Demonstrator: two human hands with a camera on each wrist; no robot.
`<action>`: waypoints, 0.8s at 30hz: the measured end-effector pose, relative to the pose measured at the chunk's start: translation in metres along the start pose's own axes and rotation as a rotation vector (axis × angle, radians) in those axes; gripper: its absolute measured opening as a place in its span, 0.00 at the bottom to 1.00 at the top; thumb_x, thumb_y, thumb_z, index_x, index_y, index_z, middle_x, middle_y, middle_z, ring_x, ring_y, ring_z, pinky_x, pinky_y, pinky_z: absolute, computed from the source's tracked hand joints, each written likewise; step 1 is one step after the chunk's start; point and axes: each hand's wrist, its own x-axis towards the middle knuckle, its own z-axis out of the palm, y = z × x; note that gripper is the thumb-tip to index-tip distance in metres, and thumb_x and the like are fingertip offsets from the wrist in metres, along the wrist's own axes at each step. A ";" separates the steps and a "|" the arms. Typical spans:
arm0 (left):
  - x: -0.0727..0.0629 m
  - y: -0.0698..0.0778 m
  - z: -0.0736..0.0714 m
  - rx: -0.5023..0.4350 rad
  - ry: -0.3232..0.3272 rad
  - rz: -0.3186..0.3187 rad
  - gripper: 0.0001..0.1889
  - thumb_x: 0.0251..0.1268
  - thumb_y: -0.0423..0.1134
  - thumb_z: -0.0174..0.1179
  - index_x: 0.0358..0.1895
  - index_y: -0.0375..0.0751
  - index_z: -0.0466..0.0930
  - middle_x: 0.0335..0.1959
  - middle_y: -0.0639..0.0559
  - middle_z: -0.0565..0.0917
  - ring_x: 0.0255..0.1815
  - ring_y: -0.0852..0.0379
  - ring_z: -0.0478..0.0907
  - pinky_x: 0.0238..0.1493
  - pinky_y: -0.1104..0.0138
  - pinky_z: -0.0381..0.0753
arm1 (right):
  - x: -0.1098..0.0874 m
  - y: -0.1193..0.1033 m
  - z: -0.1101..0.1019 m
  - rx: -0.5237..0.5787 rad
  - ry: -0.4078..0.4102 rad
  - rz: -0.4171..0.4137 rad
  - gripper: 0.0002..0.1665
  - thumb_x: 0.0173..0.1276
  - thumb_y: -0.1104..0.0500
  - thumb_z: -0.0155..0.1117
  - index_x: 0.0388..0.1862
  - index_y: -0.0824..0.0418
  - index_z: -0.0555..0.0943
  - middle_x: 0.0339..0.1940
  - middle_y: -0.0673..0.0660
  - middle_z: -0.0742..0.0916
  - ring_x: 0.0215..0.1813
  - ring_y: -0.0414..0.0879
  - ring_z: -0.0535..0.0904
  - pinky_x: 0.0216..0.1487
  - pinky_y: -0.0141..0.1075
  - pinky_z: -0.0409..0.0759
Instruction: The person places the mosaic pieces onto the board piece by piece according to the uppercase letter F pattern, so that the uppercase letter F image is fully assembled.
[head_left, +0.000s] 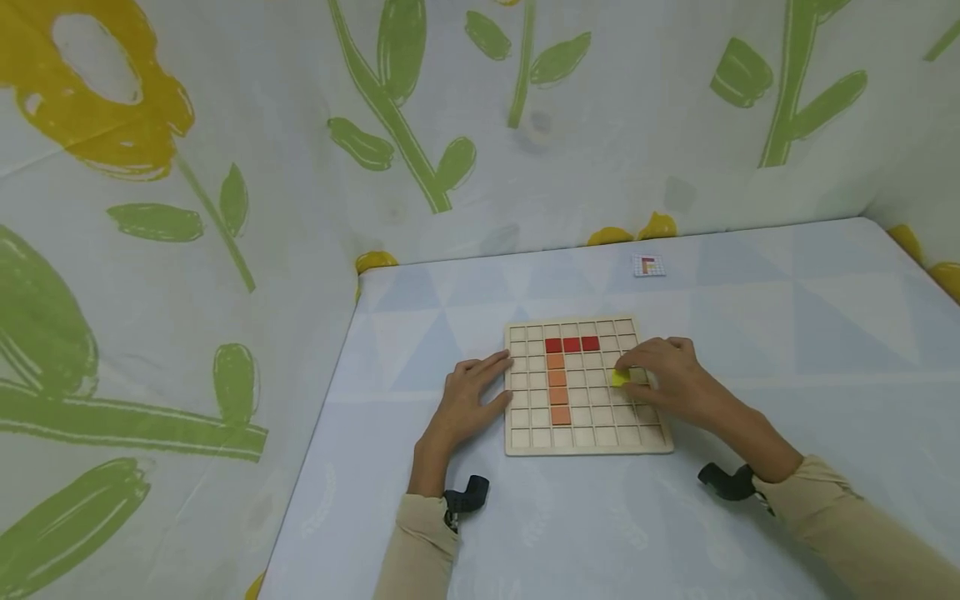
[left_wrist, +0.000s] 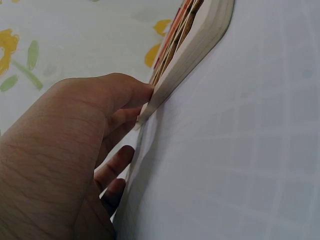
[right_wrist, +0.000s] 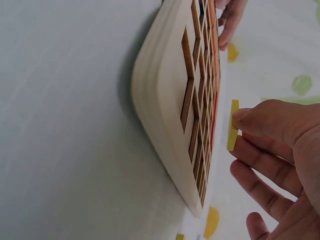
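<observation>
A pale wooden grid board (head_left: pixel 600 437) lies flat on the table. Three red square tiles (head_left: pixel 572 344) form a short row in its upper part, and several orange tiles (head_left: pixel 557 378) run down in a column from the leftmost red one. My right hand (head_left: pixel 675 379) pinches a yellow tile (right_wrist: pixel 233 125) between thumb and fingertips; it is held edge-on in the right wrist view, above the board's right side. My left hand (head_left: pixel 465 400) touches the board's left edge with its thumb and fingertips, the fingers loosely extended.
A small printed card (head_left: pixel 648 266) with a coloured tile pattern lies behind the board, near the table's back edge. White cloth (head_left: pixel 525 167) with green leaves and yellow flowers hangs at the back and left. The table (head_left: pixel 585 533) has a pale blue patterned cover.
</observation>
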 end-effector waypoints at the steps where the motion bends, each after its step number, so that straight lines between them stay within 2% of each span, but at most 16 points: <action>1: 0.000 0.000 0.000 0.002 -0.002 0.000 0.28 0.70 0.49 0.57 0.73 0.54 0.70 0.75 0.64 0.65 0.69 0.49 0.62 0.66 0.50 0.60 | 0.001 -0.001 0.001 0.002 -0.001 0.001 0.14 0.58 0.64 0.76 0.45 0.58 0.86 0.48 0.55 0.87 0.56 0.56 0.77 0.61 0.61 0.56; 10: 0.000 0.002 -0.001 -0.003 -0.001 -0.003 0.28 0.70 0.48 0.58 0.73 0.53 0.71 0.75 0.63 0.66 0.69 0.49 0.63 0.66 0.49 0.59 | 0.013 -0.006 0.013 -0.008 -0.007 -0.004 0.14 0.58 0.64 0.77 0.44 0.59 0.87 0.47 0.56 0.88 0.56 0.56 0.78 0.63 0.63 0.56; 17: 0.000 0.000 0.001 0.011 0.014 0.002 0.28 0.70 0.49 0.58 0.73 0.54 0.71 0.75 0.64 0.66 0.69 0.50 0.63 0.65 0.49 0.60 | 0.019 -0.010 0.019 -0.011 -0.007 -0.035 0.15 0.58 0.63 0.77 0.44 0.59 0.87 0.47 0.55 0.88 0.56 0.55 0.79 0.62 0.63 0.58; 24: 0.001 0.001 0.000 0.014 -0.005 -0.009 0.28 0.70 0.49 0.58 0.73 0.54 0.71 0.75 0.64 0.65 0.69 0.50 0.62 0.66 0.50 0.60 | 0.028 -0.012 0.026 -0.034 0.009 -0.078 0.15 0.58 0.63 0.77 0.45 0.58 0.87 0.46 0.55 0.88 0.56 0.56 0.78 0.61 0.61 0.59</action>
